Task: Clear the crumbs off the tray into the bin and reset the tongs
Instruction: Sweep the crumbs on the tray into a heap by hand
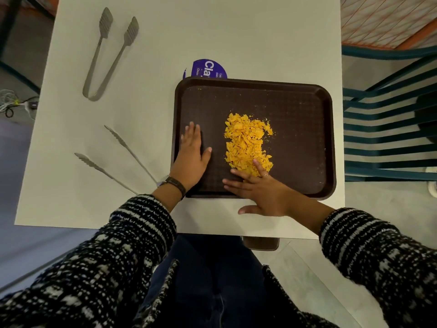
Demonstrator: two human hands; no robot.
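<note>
Dark brown plastic with a fine grid texture — that is the tray [295,110], lying flat on a white table [212,39] toward its right side. A heap of orange-yellow crumbs [247,140] sits near the tray's middle, with a few specks scattered around it and along the far left corner.

The left hand [192,153] lies flat, palm down, fingers loosely spread, on the tray's left part, holding nothing; a dark watch [176,184] is on that wrist. The right hand [260,189] is also open and spread, resting over the tray's near edge, its fingertips touching the near end of the crumb heap while the thumb lies on the table. A ring shows on one finger.

Behind the tray, partly covered by its far edge, is a round purple sticker [208,68] with white letters reading "Cla"; the smaller print is too tiny to make out.

Two pairs of metal tongs lie on the table left of the tray — wide flat-ended tongs [107,55] at the far left, and slimmer toothed tongs [118,162] nearer, their hinge end by the left wrist. Both sleeves are black-and-white knit.
</note>
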